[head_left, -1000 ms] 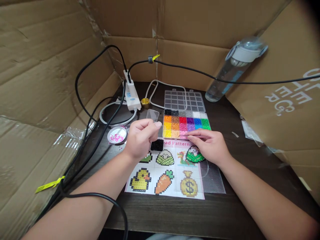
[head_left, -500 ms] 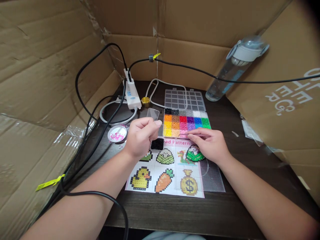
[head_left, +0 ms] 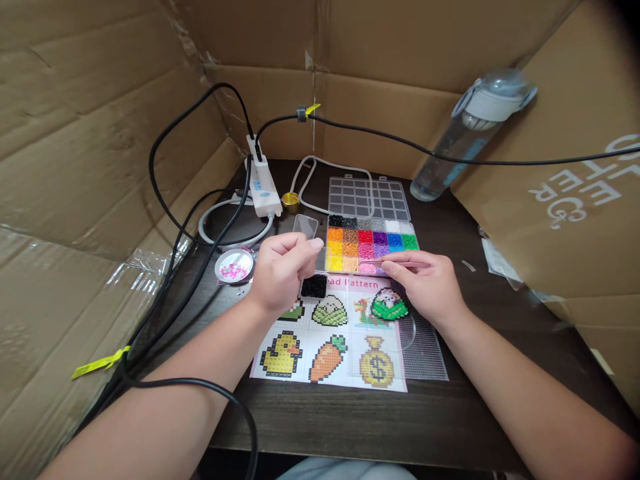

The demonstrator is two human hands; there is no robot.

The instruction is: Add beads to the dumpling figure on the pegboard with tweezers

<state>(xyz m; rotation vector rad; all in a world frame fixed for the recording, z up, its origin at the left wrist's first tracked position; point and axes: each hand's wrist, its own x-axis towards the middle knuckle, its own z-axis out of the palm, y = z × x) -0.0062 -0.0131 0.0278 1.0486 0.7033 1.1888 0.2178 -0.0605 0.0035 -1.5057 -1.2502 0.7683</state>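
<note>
My right hand pinches slim pink tweezers, their tips over the pink compartment at the front of the bead organizer. My left hand is closed in a fist above the sheet's upper left; whatever it may hold is hidden. Just right of that fist sits a small box of black beads. A green and white bead piece with a black outline lies near my right wrist, on the printed pattern sheet and partly over the clear pegboard.
A white dish of pink beads lies left of my left hand. Behind are a power strip, a gold cup and a water bottle. Black cables loop along the left and cross my left forearm. Cardboard walls surround the table.
My right hand has shifted slightly right, away from the bead piece, uncovering more of it. The tweezers stay over the pink beads. My left hand has hardly moved.
</note>
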